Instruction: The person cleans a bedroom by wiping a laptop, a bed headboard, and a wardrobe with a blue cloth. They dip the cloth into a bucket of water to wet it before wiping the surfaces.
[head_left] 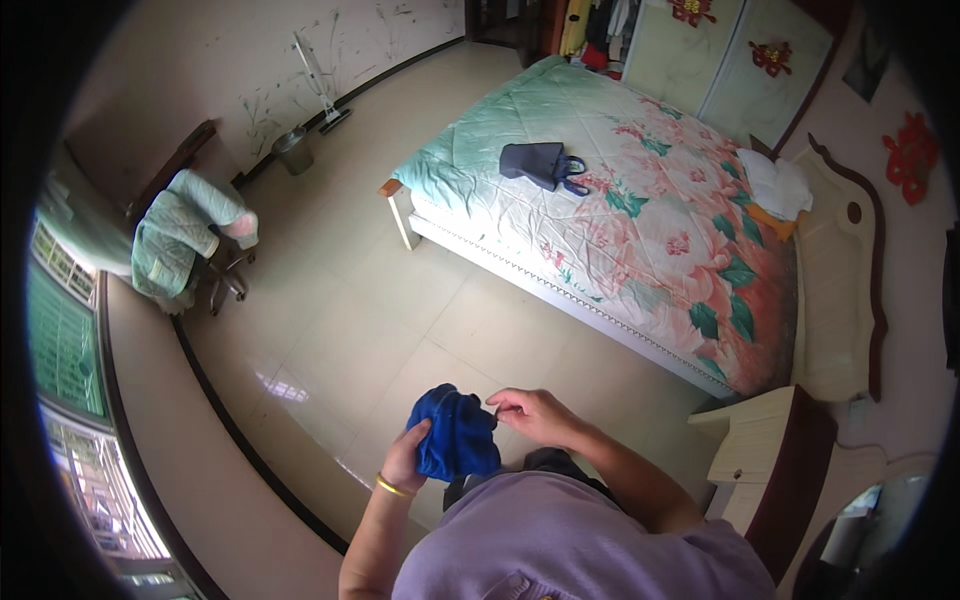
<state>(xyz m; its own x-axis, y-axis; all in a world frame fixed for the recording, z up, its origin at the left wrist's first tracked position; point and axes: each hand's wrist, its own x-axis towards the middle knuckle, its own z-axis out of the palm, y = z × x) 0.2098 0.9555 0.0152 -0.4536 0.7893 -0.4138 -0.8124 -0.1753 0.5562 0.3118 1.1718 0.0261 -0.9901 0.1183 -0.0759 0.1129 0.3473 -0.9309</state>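
While the left hand point(403, 460) grasps one blue cloth point(455, 435) before the person's waist, the right hand point(538, 417) curls just beside it, its grip unclear. One dark bag point(533, 163) lies on one bed point(600, 240); three red character-shaped cutouts point(770, 58) decorate wardrobe and wall.

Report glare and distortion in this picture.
Head view: daylight overexposes the lower-left window; a bright reflection glares on the floor; the dark baseboard curves, and black fills the corners; the blue cloth lies clear of the glare.

Home bedroom: floral-covered bed point(640, 235), headboard point(835, 290), bedside cabinet point(755, 450), wardrobe point(720, 60).
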